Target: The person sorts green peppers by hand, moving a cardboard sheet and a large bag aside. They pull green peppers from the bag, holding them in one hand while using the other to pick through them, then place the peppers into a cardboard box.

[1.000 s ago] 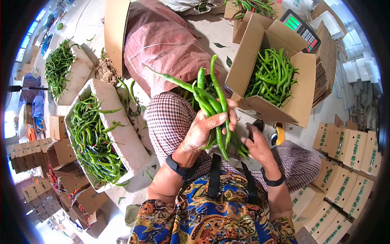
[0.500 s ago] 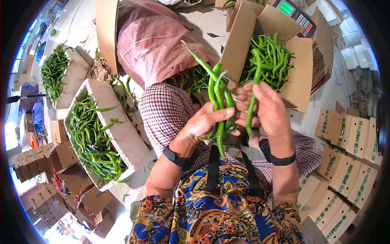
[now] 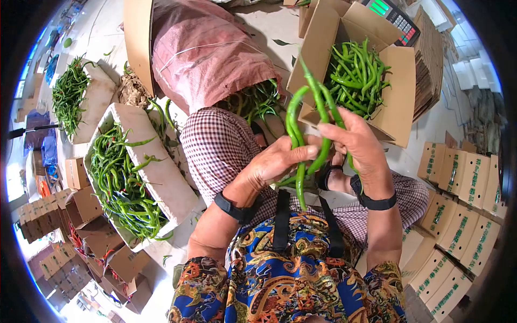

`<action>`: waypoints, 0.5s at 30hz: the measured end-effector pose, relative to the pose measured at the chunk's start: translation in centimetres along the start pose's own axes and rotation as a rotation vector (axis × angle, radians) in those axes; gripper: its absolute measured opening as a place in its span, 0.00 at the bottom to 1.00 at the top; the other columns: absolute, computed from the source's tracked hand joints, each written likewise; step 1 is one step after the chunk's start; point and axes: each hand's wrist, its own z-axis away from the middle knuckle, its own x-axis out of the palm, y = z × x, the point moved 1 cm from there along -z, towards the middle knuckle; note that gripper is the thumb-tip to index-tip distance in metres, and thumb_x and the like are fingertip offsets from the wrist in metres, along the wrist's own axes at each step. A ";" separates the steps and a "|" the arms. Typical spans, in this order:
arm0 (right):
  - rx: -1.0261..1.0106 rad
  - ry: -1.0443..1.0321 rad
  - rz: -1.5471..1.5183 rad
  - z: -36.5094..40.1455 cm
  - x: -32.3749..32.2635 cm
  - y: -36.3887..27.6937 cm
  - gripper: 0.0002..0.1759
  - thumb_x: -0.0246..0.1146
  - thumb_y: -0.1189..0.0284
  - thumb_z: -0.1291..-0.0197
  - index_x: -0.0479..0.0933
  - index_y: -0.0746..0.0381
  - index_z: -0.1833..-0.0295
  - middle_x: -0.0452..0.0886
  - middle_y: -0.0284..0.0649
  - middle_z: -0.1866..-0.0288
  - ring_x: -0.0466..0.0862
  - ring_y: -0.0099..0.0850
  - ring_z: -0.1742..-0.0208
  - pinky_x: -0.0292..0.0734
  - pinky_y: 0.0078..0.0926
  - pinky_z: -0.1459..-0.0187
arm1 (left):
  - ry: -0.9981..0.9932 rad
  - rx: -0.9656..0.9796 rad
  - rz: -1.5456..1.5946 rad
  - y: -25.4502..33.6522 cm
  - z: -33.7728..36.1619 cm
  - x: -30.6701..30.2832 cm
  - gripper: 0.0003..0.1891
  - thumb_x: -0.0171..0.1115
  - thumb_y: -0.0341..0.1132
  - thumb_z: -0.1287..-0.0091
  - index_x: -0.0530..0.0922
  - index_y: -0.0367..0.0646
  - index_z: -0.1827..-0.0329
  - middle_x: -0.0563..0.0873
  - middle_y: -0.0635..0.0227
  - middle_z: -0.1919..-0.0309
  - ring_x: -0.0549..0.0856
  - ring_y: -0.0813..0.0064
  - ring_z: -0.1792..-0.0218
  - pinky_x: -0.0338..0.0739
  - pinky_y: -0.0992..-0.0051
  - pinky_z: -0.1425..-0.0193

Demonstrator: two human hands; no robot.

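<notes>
In front of my lap both hands are closed round long green chili peppers. My left hand (image 3: 277,161) pinches a few of them between thumb and fingers, one being a curved green chili pepper (image 3: 292,119) that stands up from the grip. Close beside it, my right hand (image 3: 362,145) has its thumb and fingers on another chili pepper (image 3: 334,109); part of that grip is hidden. Just beyond the right hand is an open cardboard box (image 3: 399,99) with a heap of green chili peppers (image 3: 360,75) inside.
A pink woven sack (image 3: 204,59) lies ahead, its mouth spilling peppers. To the left are a white foam box (image 3: 164,172) full of peppers and a smaller foam box (image 3: 99,105). A digital scale (image 3: 396,21) sits behind the cardboard box. Printed cartons (image 3: 452,215) are stacked at right.
My right hand has come down and left, against the peppers in my left hand. The bunch has shifted right, and its peppers are now spread differently between my hands.
</notes>
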 end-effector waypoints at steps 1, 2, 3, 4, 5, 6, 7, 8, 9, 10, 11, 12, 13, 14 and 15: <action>-0.032 0.062 -0.162 0.3 -0.2 0.1 0.16 0.65 0.68 0.38 0.73 0.64 0.48 0.78 0.30 0.65 0.76 0.15 0.73 0.74 0.15 0.75 | -0.001 0.001 0.001 -0.1 0.0 0.0 0.24 0.57 0.45 0.29 0.72 0.33 0.39 0.81 0.53 0.45 0.79 0.61 0.41 0.73 0.64 0.38; -0.009 0.028 -0.170 0.8 -0.7 -0.2 0.16 0.63 0.68 0.36 0.72 0.63 0.46 0.77 0.30 0.58 0.77 0.14 0.65 0.74 0.14 0.68 | 0.048 0.043 0.128 -0.3 -0.2 -0.1 0.25 0.57 0.46 0.29 0.72 0.34 0.39 0.80 0.53 0.44 0.79 0.61 0.41 0.73 0.64 0.37; -0.010 0.034 -0.170 0.8 -1.4 0.4 0.16 0.63 0.68 0.36 0.72 0.63 0.46 0.77 0.30 0.58 0.77 0.14 0.65 0.74 0.14 0.68 | 0.097 0.083 0.254 -0.4 -0.3 0.0 0.25 0.56 0.47 0.29 0.72 0.34 0.40 0.80 0.52 0.43 0.79 0.60 0.41 0.73 0.64 0.37; -0.018 0.070 -0.107 0.5 -2.1 1.5 0.18 0.62 0.67 0.35 0.71 0.62 0.43 0.75 0.26 0.61 0.72 0.11 0.67 0.66 0.12 0.70 | 0.123 0.122 0.269 -0.3 -0.2 0.0 0.26 0.56 0.49 0.30 0.72 0.33 0.40 0.79 0.51 0.43 0.78 0.58 0.40 0.71 0.62 0.35; -0.026 0.104 -0.045 0.4 -2.1 1.6 0.20 0.61 0.66 0.35 0.71 0.62 0.40 0.72 0.22 0.65 0.67 0.09 0.69 0.58 0.09 0.73 | 0.154 0.139 0.346 -0.2 -0.3 -0.1 0.27 0.56 0.50 0.30 0.72 0.33 0.41 0.79 0.49 0.43 0.77 0.57 0.39 0.70 0.60 0.34; -0.012 0.053 0.044 1.1 -2.5 1.2 0.17 0.60 0.65 0.33 0.72 0.64 0.44 0.76 0.28 0.57 0.74 0.15 0.64 0.70 0.10 0.62 | 0.179 0.144 0.386 -0.4 -0.5 -0.3 0.27 0.56 0.50 0.30 0.72 0.33 0.40 0.79 0.49 0.43 0.78 0.57 0.39 0.70 0.60 0.34; -0.011 0.054 0.042 1.3 -2.1 1.2 0.17 0.60 0.65 0.33 0.72 0.64 0.44 0.76 0.28 0.57 0.74 0.15 0.64 0.70 0.10 0.62 | 0.206 0.150 0.425 -0.6 -0.6 -0.6 0.28 0.57 0.50 0.30 0.72 0.33 0.40 0.79 0.49 0.44 0.78 0.57 0.39 0.70 0.61 0.34; -0.078 0.044 -0.029 1.5 -1.5 1.2 0.18 0.59 0.65 0.33 0.72 0.64 0.43 0.75 0.27 0.60 0.72 0.14 0.65 0.68 0.10 0.64 | 0.198 0.169 0.443 -0.5 -0.6 -0.5 0.27 0.57 0.50 0.30 0.71 0.33 0.40 0.79 0.49 0.43 0.78 0.57 0.40 0.71 0.62 0.35; -0.145 0.032 -0.101 1.5 -1.2 1.2 0.19 0.59 0.64 0.32 0.72 0.64 0.42 0.73 0.26 0.62 0.70 0.14 0.66 0.66 0.11 0.65 | 0.201 0.170 0.442 -0.5 -0.6 -0.6 0.27 0.57 0.50 0.30 0.71 0.33 0.40 0.79 0.49 0.43 0.78 0.57 0.40 0.71 0.62 0.35; -0.164 0.056 -0.121 1.4 -1.5 1.8 0.18 0.58 0.64 0.32 0.72 0.64 0.44 0.72 0.26 0.64 0.70 0.14 0.66 0.66 0.13 0.65 | 0.204 0.167 0.439 -0.6 -0.6 -0.7 0.28 0.57 0.50 0.30 0.71 0.34 0.39 0.79 0.50 0.44 0.78 0.58 0.40 0.71 0.62 0.35; -0.164 0.053 -0.120 1.5 -2.0 2.0 0.18 0.58 0.64 0.32 0.72 0.64 0.44 0.72 0.26 0.64 0.70 0.14 0.66 0.66 0.13 0.65 | 0.207 0.165 0.436 -0.7 -0.6 -0.7 0.28 0.57 0.50 0.30 0.71 0.34 0.39 0.79 0.51 0.44 0.78 0.58 0.40 0.71 0.62 0.35; -0.128 0.006 -0.218 1.6 -2.3 2.2 0.17 0.58 0.63 0.31 0.71 0.64 0.45 0.72 0.27 0.64 0.70 0.15 0.66 0.67 0.14 0.64 | 0.207 0.160 0.460 -0.7 -0.5 -0.6 0.27 0.56 0.49 0.30 0.71 0.35 0.38 0.80 0.51 0.45 0.79 0.59 0.41 0.74 0.64 0.38; -0.092 -0.041 -0.315 1.6 -2.5 2.3 0.17 0.57 0.63 0.31 0.71 0.64 0.46 0.72 0.29 0.64 0.71 0.17 0.66 0.67 0.14 0.64 | 0.208 0.161 0.459 -0.5 -0.4 -0.6 0.27 0.56 0.49 0.30 0.71 0.35 0.38 0.80 0.51 0.45 0.79 0.59 0.41 0.74 0.64 0.38; -0.097 0.028 -0.294 1.7 -1.8 2.1 0.14 0.55 0.63 0.30 0.70 0.63 0.48 0.71 0.30 0.66 0.71 0.18 0.69 0.68 0.15 0.66 | 0.196 0.149 0.468 -0.4 -0.3 -0.6 0.27 0.56 0.47 0.29 0.69 0.35 0.36 0.80 0.51 0.45 0.80 0.59 0.42 0.76 0.65 0.40; -0.098 0.026 -0.294 2.0 -1.7 2.0 0.14 0.55 0.63 0.30 0.70 0.63 0.48 0.71 0.30 0.66 0.71 0.18 0.69 0.68 0.15 0.66 | 0.185 0.136 0.476 -0.3 -0.2 -0.6 0.26 0.56 0.44 0.28 0.67 0.34 0.35 0.80 0.50 0.46 0.81 0.59 0.43 0.78 0.66 0.42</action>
